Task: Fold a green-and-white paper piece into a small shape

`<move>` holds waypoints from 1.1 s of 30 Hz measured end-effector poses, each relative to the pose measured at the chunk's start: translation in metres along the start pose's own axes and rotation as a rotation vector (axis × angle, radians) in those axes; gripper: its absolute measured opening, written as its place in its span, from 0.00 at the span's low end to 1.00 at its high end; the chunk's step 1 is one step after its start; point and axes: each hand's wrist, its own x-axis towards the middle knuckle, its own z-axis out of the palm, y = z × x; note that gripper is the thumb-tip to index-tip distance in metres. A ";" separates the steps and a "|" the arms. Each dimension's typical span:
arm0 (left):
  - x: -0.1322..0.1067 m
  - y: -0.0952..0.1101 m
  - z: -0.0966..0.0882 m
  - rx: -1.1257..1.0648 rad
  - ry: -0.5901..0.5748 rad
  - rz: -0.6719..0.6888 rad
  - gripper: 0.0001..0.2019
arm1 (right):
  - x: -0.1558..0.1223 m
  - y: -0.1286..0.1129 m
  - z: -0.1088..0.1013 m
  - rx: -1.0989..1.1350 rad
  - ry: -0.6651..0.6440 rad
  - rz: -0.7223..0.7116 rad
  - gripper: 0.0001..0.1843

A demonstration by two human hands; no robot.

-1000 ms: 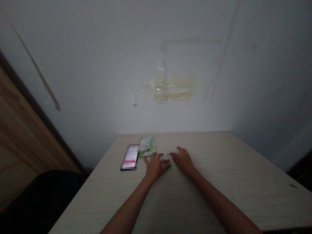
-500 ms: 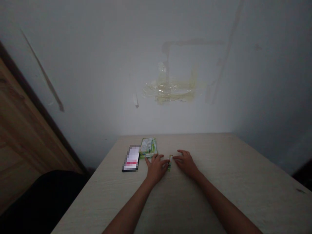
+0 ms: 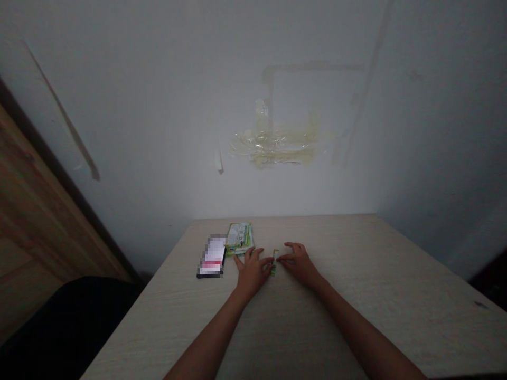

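Note:
A narrow strip of folded green-and-white wrapper (image 3: 274, 257) lies on the table between my hands. My left hand (image 3: 254, 270) has its thumb and index finger closed at the strip's left edge, while its other fingers spread toward the stacked packets. From the other side, my right hand (image 3: 300, 263) pinches near the strip's right edge with thumb and index finger, its remaining fingers raised and slightly curled. Just beyond my left hand is a small stack of flat green-and-white printed packets (image 3: 239, 236). The fingertips partly cover the strip.
A phone (image 3: 212, 257) with a lit, blurred screen lies left of the packets. The pale wooden table (image 3: 348, 285) meets a white wall (image 3: 158, 132) bearing peeling tape (image 3: 273, 145). At the left are a dark chair-like shape (image 3: 75, 322) and a wooden panel (image 3: 35, 184).
The view has shifted slightly. My right hand's fingertips look a little closer to the strip and to my left hand. The packets and phone stay in place on the table.

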 end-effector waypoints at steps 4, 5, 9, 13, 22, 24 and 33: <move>0.000 0.000 0.001 -0.003 0.005 -0.001 0.14 | 0.005 0.005 0.007 -0.026 0.025 0.074 0.11; 0.000 -0.001 0.002 -0.003 0.009 -0.001 0.13 | 0.005 0.005 0.009 -0.037 0.032 0.087 0.11; 0.000 -0.001 0.003 -0.008 0.025 0.008 0.13 | 0.008 0.007 0.012 -0.066 0.052 0.117 0.12; 0.000 0.000 0.001 0.007 0.009 0.003 0.14 | 0.008 0.007 0.013 -0.087 0.053 0.128 0.13; 0.001 -0.002 0.005 0.001 0.018 -0.007 0.14 | 0.007 0.001 0.010 -0.132 0.054 0.100 0.16; 0.001 -0.003 0.006 -0.006 0.024 0.004 0.14 | 0.006 0.001 0.010 -0.140 0.056 0.094 0.17; -0.001 -0.003 0.002 -0.034 0.002 0.011 0.14 | 0.001 0.012 0.011 -0.063 0.047 0.034 0.17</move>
